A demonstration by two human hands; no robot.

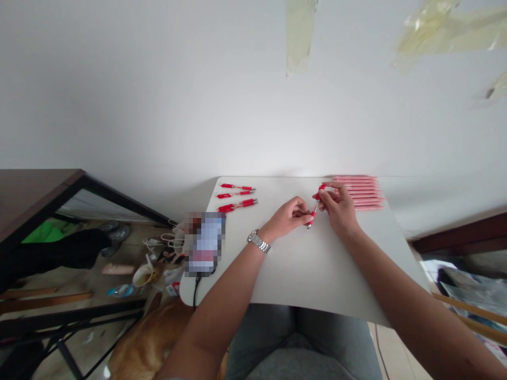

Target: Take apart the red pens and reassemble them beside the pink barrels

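Note:
Between my two hands is a red pen (316,208) with a clear middle, tilted above the white table. My left hand (292,214), with a metal watch on its wrist, pinches the lower red part near the silver tip. At the pen's upper red end, the fingers of my right hand (336,206) are closed. Several red pens (237,205) lie on the table to the left. Behind my right hand is a row of several pink, slender sticks (362,192), laid side by side; their exact kind is unclear.
A pixelated phone-like device (206,243) with a black cable sits at the table's (301,279) left edge. The wall (253,105) rises directly behind the table. A brown dog (154,338) is on the floor at lower left, near a dark desk (39,195) and scattered items.

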